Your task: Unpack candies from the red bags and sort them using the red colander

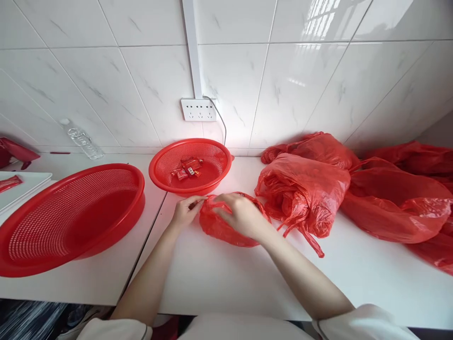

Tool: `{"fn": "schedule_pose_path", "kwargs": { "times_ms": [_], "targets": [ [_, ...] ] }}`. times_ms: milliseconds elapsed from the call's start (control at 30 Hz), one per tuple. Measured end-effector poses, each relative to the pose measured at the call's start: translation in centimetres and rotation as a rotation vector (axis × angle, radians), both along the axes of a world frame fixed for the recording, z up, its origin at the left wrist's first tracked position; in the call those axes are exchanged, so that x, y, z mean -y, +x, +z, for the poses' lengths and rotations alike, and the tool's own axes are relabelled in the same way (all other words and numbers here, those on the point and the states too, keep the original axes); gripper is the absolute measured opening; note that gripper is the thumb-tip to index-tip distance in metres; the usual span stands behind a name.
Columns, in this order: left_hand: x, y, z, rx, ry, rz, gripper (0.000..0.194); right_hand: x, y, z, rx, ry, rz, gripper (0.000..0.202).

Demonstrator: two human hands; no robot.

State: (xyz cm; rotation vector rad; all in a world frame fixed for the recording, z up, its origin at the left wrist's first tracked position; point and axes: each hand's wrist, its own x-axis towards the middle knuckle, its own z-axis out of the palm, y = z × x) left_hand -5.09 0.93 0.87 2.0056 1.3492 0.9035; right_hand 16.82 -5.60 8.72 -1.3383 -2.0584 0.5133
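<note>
A red plastic bag (226, 234) lies on the white table in front of me, its mouth facing up. My left hand (185, 211) pinches the left edge of its rim between thumb and fingers. Over the bag's top is my right hand (242, 215), smeared by motion, so I cannot tell whether its fingers hold the plastic. Just behind the bag, a small red mesh basket (166, 175) holds several small red-wrapped packets (191, 169).
A large red basket (95, 231) stands at the left. To the right lie a bundled red bag (304, 184) with loose handles and several more red bags (396, 203). A clear bottle (83, 139) leans by the wall near a white tray (31, 182). A power strip (198, 110) is on the tiles.
</note>
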Motion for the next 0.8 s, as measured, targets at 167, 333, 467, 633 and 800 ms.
{"fn": "schedule_pose_path", "kwargs": {
  "times_ms": [167,333,467,633,800],
  "targets": [
    [0.8,1.0,1.8,-0.021,0.000,0.046,0.032,-1.2,6.9,-5.0,0.324,-0.026,-0.347,0.047],
    [2.2,2.9,3.8,-0.514,-0.043,0.312,0.036,-1.3,8.9,-5.3,0.238,-0.181,-0.358,0.020],
    [2.1,3.8,6.7,-0.343,-0.073,0.167,0.030,-2.0,9.8,-1.9,-0.180,-0.073,-0.255,0.010],
    [1.8,4.2,13.3,0.303,0.037,0.174,0.020,-2.4,10.0,3.7,-0.837,0.258,-0.238,0.015],
    [1.7,5.2,16.0,0.827,0.125,0.153,0.012,-1.9,8.0,7.2,-0.918,0.475,-0.157,0.009]
  ]
}}
